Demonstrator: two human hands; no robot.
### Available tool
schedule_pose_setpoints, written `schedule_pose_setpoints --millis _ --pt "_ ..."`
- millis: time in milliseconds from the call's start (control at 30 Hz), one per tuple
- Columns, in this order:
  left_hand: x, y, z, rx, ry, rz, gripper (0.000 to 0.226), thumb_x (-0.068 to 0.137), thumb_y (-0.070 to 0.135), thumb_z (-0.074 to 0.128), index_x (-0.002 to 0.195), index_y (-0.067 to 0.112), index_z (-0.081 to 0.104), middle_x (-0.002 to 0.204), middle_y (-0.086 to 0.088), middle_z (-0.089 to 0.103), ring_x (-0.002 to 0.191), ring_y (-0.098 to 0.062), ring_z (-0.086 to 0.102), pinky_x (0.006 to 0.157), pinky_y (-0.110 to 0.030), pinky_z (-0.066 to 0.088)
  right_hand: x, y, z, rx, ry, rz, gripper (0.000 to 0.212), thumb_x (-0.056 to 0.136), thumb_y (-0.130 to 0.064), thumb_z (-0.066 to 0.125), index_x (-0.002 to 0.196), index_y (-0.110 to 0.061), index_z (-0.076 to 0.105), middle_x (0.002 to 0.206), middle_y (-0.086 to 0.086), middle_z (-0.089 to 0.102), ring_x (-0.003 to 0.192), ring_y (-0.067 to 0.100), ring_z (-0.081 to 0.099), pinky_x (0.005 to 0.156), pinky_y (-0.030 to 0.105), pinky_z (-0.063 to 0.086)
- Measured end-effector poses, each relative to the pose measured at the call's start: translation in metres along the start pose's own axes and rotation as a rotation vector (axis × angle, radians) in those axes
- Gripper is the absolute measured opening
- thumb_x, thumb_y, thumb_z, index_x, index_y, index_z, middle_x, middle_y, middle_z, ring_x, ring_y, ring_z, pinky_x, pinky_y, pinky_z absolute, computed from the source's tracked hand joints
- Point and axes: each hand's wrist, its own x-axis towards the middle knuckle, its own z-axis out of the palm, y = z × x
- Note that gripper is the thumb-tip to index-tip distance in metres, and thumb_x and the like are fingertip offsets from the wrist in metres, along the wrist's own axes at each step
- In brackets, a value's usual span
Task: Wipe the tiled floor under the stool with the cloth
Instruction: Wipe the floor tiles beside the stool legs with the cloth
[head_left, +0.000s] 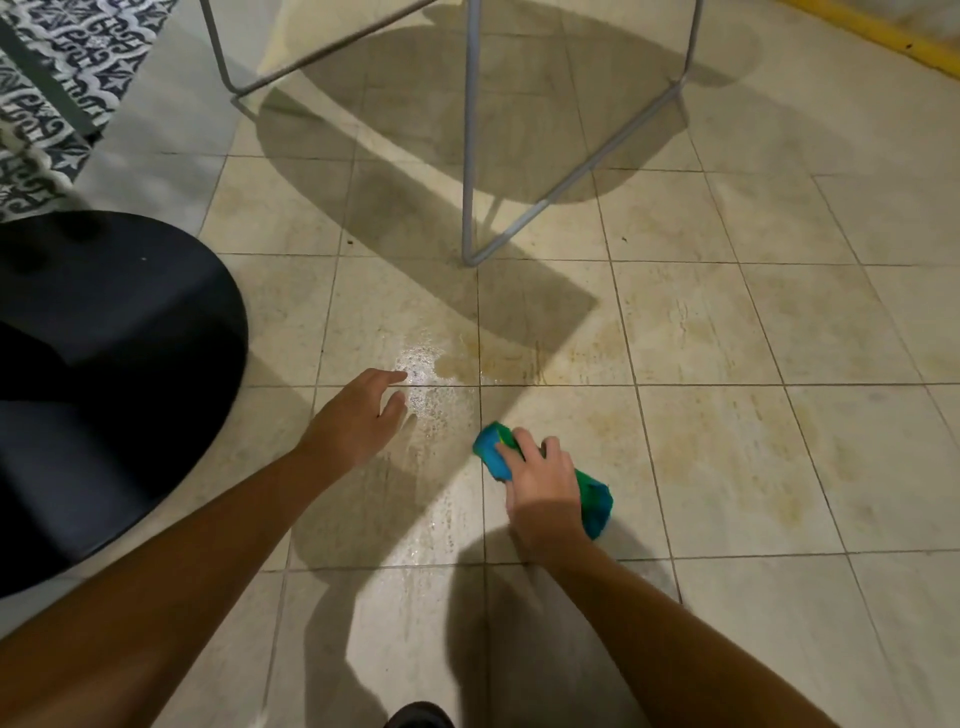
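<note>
My right hand (540, 486) grips a bunched blue and green cloth (493, 452) and presses it on the beige tiled floor (727, 467), just right of a grout line. My left hand (358, 415) hovers over the tiles with relaxed, spread fingers, holding nothing. A wet, shiny patch (421, 374) lies just beyond its fingertips. The stool's grey wire legs (470, 156) stand farther ahead, with a round shadow on the floor beneath them.
A round black seat (104, 374) fills the left side, close to my left forearm. A patterned black and white rug (47, 104) lies at the far left. A yellow strip (883, 36) runs along the top right. Yellowish stains (675, 332) mark the tiles on the right.
</note>
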Motion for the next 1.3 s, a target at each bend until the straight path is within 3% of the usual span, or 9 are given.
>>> schedule_pose_setpoints --millis 200,333,533,600,733,1000,1167,1233,1300 --pt "-0.001 -0.003 0.003 0.008 -0.01 0.005 0.036 0.096 0.022 0.04 0.13 0.012 0.047 0.137 -0.003 0.047 0.124 -0.018 0.047 0.097 -0.025 0.034 0.024 0.056 -0.004 0.068 0.117 0.267 0.046 0.09 -0.011 0.049 0.136 -0.019 0.042 0.134 0.002 0.042 0.102 0.018 0.042 0.09 0.028 0.037" --pt "0.003 -0.004 0.003 -0.012 0.001 -0.008 0.036 0.095 0.021 0.04 0.129 0.013 0.048 0.137 -0.002 0.048 0.123 -0.017 0.048 0.095 -0.021 0.031 0.001 0.071 -0.008 0.038 -0.004 0.488 0.049 0.093 -0.023 0.048 0.14 -0.022 0.034 0.139 0.003 0.035 0.1 0.019 0.042 0.089 0.028 0.038" --pt "0.012 0.001 0.007 -0.075 0.024 -0.06 0.035 0.095 0.022 0.041 0.128 0.016 0.049 0.136 0.001 0.048 0.116 -0.016 0.051 0.094 -0.022 0.032 -0.009 0.016 0.016 -0.071 0.024 0.098 0.054 0.046 -0.013 0.088 0.097 -0.012 0.071 0.097 0.009 0.068 0.056 0.018 0.051 0.05 0.024 0.044" --pt "0.012 0.003 0.009 -0.072 0.019 -0.052 0.034 0.095 0.022 0.041 0.128 0.016 0.049 0.136 0.001 0.048 0.12 -0.014 0.048 0.094 -0.02 0.031 0.008 0.0 0.002 -0.003 0.028 0.032 0.048 0.053 -0.011 0.084 0.099 -0.015 0.071 0.104 0.005 0.066 0.064 0.018 0.053 0.054 0.024 0.044" --pt "0.009 0.002 0.01 -0.054 0.01 -0.058 0.035 0.096 0.022 0.041 0.13 0.016 0.047 0.136 0.001 0.047 0.117 -0.018 0.051 0.091 -0.017 0.03 0.046 0.014 0.001 0.04 -0.031 -0.128 0.044 0.09 -0.004 0.048 0.131 -0.02 0.046 0.137 0.0 0.038 0.108 0.02 0.04 0.092 0.029 0.036" --pt "0.012 -0.008 0.004 -0.056 0.023 -0.083 0.035 0.095 0.022 0.041 0.129 0.016 0.048 0.136 0.001 0.047 0.114 -0.017 0.053 0.09 -0.02 0.032 0.035 0.064 -0.011 0.079 0.008 0.381 0.05 0.091 -0.014 0.05 0.139 -0.022 0.037 0.139 0.002 0.035 0.102 0.019 0.04 0.093 0.03 0.038" --pt "0.019 -0.013 0.0 -0.076 0.055 -0.101 0.036 0.095 0.021 0.041 0.13 0.014 0.047 0.135 0.0 0.048 0.114 -0.017 0.052 0.091 -0.02 0.033 0.012 0.013 0.014 -0.021 0.061 0.035 0.058 0.043 -0.005 0.087 0.097 -0.012 0.071 0.098 0.009 0.069 0.061 0.02 0.056 0.051 0.027 0.049" --pt "0.023 -0.013 -0.002 -0.057 0.068 -0.084 0.035 0.095 0.021 0.042 0.129 0.014 0.048 0.134 -0.001 0.048 0.114 -0.017 0.052 0.091 -0.021 0.034 0.027 -0.007 0.008 -0.001 0.063 -0.02 0.052 0.049 -0.006 0.085 0.099 -0.013 0.07 0.1 0.005 0.067 0.068 0.02 0.055 0.056 0.025 0.047" --pt "0.026 -0.014 -0.004 -0.041 0.084 -0.07 0.035 0.095 0.02 0.042 0.129 0.013 0.048 0.133 -0.001 0.049 0.112 -0.018 0.053 0.09 -0.021 0.035 0.052 -0.014 0.003 0.031 0.008 -0.049 0.049 0.078 -0.006 0.065 0.125 -0.015 0.054 0.125 0.003 0.053 0.096 0.023 0.048 0.08 0.028 0.044"
